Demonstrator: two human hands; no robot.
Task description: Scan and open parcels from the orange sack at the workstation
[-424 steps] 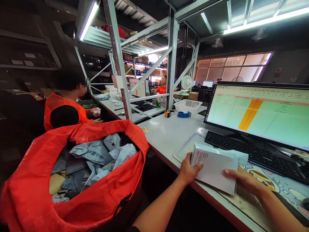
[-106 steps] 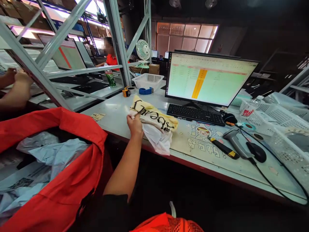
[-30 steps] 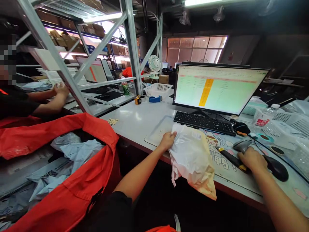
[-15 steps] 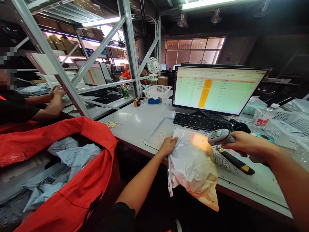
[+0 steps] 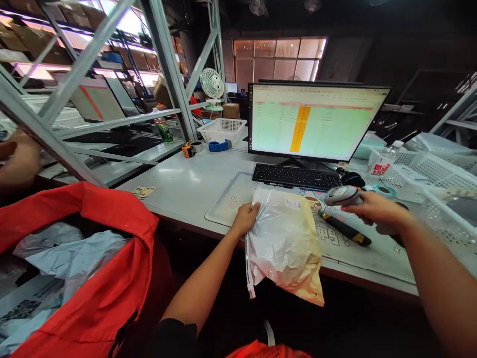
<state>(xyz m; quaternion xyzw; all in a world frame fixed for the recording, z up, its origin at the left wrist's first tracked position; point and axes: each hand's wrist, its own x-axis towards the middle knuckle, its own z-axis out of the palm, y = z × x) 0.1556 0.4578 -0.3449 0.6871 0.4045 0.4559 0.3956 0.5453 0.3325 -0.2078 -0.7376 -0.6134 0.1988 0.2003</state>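
Note:
My left hand (image 5: 244,219) grips the upper left corner of a clear plastic bag with a pale yellow garment inside (image 5: 285,246); the bag hangs over the table's front edge. A small white label (image 5: 293,203) sits near the bag's top. My right hand (image 5: 374,211) is closed round a grey barcode scanner (image 5: 341,196), held just above the desk mat and aimed left at the bag.
A monitor (image 5: 316,122) and black keyboard (image 5: 296,176) stand behind the bag. A yellow-and-black utility knife (image 5: 346,229) lies on the mat. White baskets (image 5: 432,174) fill the right side. A red sack of grey parcels (image 5: 70,268) stands at my left; another person's hand (image 5: 17,156) is beyond it.
My right hand took the scanner off the desk, lifted it and now points it at the bag. The bag has stayed in my left hand, sliding slightly left.

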